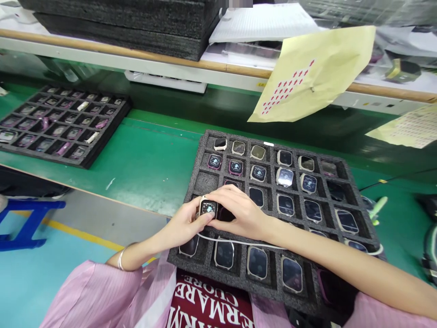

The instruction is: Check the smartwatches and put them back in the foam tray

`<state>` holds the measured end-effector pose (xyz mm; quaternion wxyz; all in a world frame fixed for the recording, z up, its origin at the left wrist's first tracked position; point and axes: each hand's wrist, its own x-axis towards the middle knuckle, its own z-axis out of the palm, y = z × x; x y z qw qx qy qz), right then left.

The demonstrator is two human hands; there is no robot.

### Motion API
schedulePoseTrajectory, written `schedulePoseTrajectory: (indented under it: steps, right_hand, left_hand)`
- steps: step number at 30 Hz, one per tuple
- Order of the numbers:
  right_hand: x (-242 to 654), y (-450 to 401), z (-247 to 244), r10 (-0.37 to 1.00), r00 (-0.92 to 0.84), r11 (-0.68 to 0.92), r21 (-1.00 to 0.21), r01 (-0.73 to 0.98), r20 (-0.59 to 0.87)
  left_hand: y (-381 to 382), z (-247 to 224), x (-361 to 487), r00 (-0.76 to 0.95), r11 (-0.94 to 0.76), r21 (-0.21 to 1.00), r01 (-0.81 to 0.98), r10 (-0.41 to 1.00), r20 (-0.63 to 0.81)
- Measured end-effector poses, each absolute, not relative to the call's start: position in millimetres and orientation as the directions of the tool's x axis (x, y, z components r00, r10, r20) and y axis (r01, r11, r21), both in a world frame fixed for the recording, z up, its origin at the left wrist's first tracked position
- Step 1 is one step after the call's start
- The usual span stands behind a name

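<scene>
A smartwatch (208,208) with a lit face is held between my two hands above the left side of a dark foam tray (273,283). My left hand (187,221) grips its left side, with the thumb at the lower screen. My right hand (239,212) holds the watch from the top and right. A white cable (239,243) runs from near the watch across the tray under my right forearm. Square watches sit in most of the tray's compartments; some screens are lit, such as the purple-framed one (215,161), and others are dark.
A second foam tray (87,159) with watch parts lies on the green bench (146,150) at the left. A shelf (235,73) with black foam blocks (129,27) runs behind. A yellow paper sheet (314,77) hangs from it. A blue stool (27,223) stands at the lower left.
</scene>
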<state>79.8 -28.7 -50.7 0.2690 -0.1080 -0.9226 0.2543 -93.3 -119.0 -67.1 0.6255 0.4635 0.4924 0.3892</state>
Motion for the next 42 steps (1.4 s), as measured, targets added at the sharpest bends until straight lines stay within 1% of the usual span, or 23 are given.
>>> schedulePoseTrajectory:
  steps: [6, 9, 12, 14, 15, 17, 19, 20, 21, 22, 24, 26, 28, 31, 34, 36, 39, 40, 42]
  right_hand:
    - [80.5, -30.2, -48.3, 0.336, -0.836, 0.873, -0.477, 0.103, 0.434]
    - [80.4, -30.1, -46.7, 0.323, -0.847, 0.893, -0.433, 0.125, 0.422]
    - [79.7, -28.5, -45.4, 0.287, -0.856, 0.915, -0.387, 0.113, 0.430]
    - [78.5, -25.0, -44.2, 0.273, -0.851, 0.919, -0.383, 0.093, 0.448]
    - [77.5, -22.1, -43.5, 0.272, -0.847, 0.912, -0.402, 0.076, 0.456]
    - [74.5, -13.8, -42.7, 0.316, -0.819, 0.867, -0.496, 0.044, 0.479]
    - [70.4, -3.9, -44.1, 0.445, -0.744, 0.787, -0.613, 0.060, 0.499]
    - [68.4, 0.7, -45.7, 0.516, -0.705, 0.751, -0.653, 0.099, 0.487]
    - [66.6, 4.6, -47.6, 0.569, -0.684, 0.728, -0.666, 0.162, 0.456]
    - [65.6, 7.3, -49.4, 0.594, -0.691, 0.725, -0.645, 0.240, 0.412]
    - [66.3, 9.2, -50.4, 0.567, -0.770, 0.767, -0.528, 0.364, 0.293]
    - [71.7, 7.6, -45.4, 0.508, -0.838, 0.822, -0.405, 0.401, 0.200]
    - [81.3, 5.2, -35.3, 0.491, -0.852, 0.848, -0.324, 0.420, 0.180]
    - [97.3, 3.3, -22.8, 0.518, -0.845, 0.847, -0.214, 0.487, 0.129]
    - [106.7, 1.9, -25.8, 0.555, -0.831, 0.825, -0.164, 0.541, 0.049]
    - [108.5, 1.0, -33.8, 0.584, -0.810, 0.805, -0.165, 0.570, 0.050]
    - [110.3, 3.0, -43.6, 0.604, -0.794, 0.789, -0.196, 0.582, 0.076]
    - [111.6, 4.6, -44.8, 0.610, -0.788, 0.781, -0.234, 0.580, 0.084]
    - [115.6, 7.7, -43.6, 0.639, -0.761, 0.737, -0.376, 0.562, 0.115]
  left_hand:
    - [-120.3, -67.0, -93.7, 0.203, 0.255, 0.967, -0.008, 0.947, -0.248]
    - [-120.7, -66.4, -93.5, 0.193, 0.225, 0.974, -0.001, 0.956, -0.221]
    - [-121.8, -67.1, -93.0, 0.165, 0.166, 0.986, 0.018, 0.972, -0.167]
    - [-123.1, -68.3, -92.7, 0.147, 0.171, 0.985, 0.011, 0.974, -0.171]
    - [-123.8, -69.0, -92.4, 0.141, 0.189, 0.982, -0.007, 0.972, -0.186]
    - [-125.1, -69.7, -91.9, 0.149, 0.226, 0.972, -0.070, 0.966, -0.213]
    - [-125.8, -68.9, -91.1, 0.170, 0.243, 0.961, -0.130, 0.960, -0.220]
    - [-126.0, -67.9, -90.6, 0.174, 0.242, 0.961, -0.137, 0.961, -0.217]
    - [-126.1, -66.4, -90.1, 0.166, 0.234, 0.964, -0.127, 0.963, -0.212]
    - [-126.2, -64.7, -89.5, 0.154, 0.223, 0.969, -0.105, 0.966, -0.206]
    - [-126.6, -61.3, -88.6, 0.129, 0.202, 0.978, -0.059, 0.973, -0.193]
    - [-127.1, -59.1, -88.2, 0.127, 0.194, 0.980, -0.037, 0.974, -0.188]
    - [-127.2, -58.0, -88.3, 0.135, 0.190, 0.981, -0.028, 0.974, -0.184]
    - [-124.7, -55.7, -87.9, 0.184, 0.230, 0.971, -0.066, 0.959, -0.215]
    - [-117.1, -50.1, -82.9, 0.302, 0.321, 0.937, -0.136, 0.915, -0.269]
    - [-110.0, -46.2, -76.5, 0.352, 0.335, 0.931, -0.144, 0.897, -0.268]
    - [-100.2, -45.8, -66.7, 0.361, 0.339, 0.931, -0.136, 0.892, -0.272]
    - [-98.0, -47.6, -64.8, 0.364, 0.354, 0.925, -0.139, 0.887, -0.285]
    - [-95.7, -52.9, -63.7, 0.366, 0.388, 0.911, -0.140, 0.875, -0.316]
